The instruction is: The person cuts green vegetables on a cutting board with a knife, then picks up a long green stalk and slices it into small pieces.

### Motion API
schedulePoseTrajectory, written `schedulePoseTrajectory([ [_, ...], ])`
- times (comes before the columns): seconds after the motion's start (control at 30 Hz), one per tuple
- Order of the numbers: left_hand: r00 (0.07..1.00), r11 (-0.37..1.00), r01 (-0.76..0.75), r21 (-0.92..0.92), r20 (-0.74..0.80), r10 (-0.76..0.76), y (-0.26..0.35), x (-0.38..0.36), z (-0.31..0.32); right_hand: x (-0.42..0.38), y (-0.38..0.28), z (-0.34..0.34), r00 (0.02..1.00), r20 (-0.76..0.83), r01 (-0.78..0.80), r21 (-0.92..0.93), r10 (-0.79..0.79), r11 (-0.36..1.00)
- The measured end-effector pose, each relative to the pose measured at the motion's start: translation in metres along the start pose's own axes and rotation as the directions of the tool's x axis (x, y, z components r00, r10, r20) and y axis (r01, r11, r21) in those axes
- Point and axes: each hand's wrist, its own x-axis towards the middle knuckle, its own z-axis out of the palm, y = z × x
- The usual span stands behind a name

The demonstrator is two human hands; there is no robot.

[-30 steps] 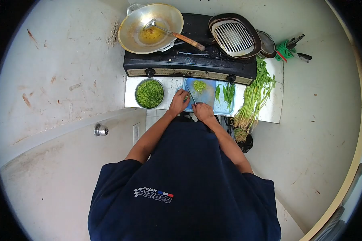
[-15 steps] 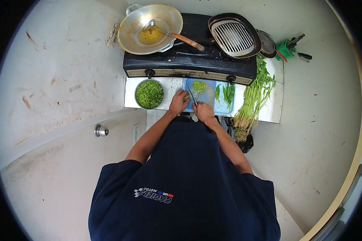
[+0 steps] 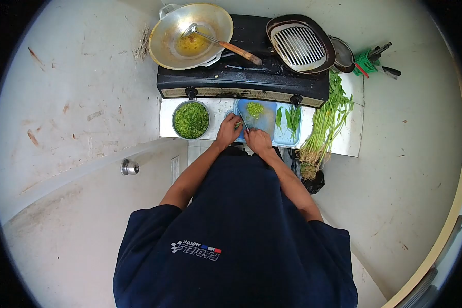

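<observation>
Right hand (image 3: 257, 141) gripping thin steel knife (image 3: 244, 123), grip clamped on handle, blade lying on blue plastic cutting board (image 3: 264, 122), long axis pointing away and slightly left. Left hand (image 3: 228, 131) pinching green stems (image 3: 238, 124) beside blade. Round metal bowl of chopped greens (image 3: 191, 119) standing left on counter (image 3: 344, 138).

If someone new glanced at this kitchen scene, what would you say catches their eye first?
Probably the two hands at the blue cutting board in the middle: the right hand has its grip on a knife, while the left hand pins green stems. Left of the board stands a metal bowl of chopped greens, and behind it, on the black stove, a wok with a ladle.
</observation>
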Motion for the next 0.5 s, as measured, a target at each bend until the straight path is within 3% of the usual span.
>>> schedulePoseTrajectory([
  [0.13, 1.000, 1.000, -0.012, -0.013, -0.001, 0.012, 0.000, 0.001, -0.001, -0.001, 0.001, 0.004, 1.000, -0.006, 0.003, 0.001, -0.003, 1.000],
  [0.23, 0.998, 0.997, 0.066, -0.044, 0.022, -0.065, 0.003, 0.001, -0.002, -0.009, 0.004, 0.004, 0.999, 0.036, -0.036, -0.018, 0.037, 0.999],
  [0.5, 0.999, 1.000, -0.031, -0.008, 0.009, 0.031, -0.003, 0.001, 0.000, -0.003, 0.006, 0.012, 1.000, 0.010, -0.027, -0.003, 0.027, 1.000],
])
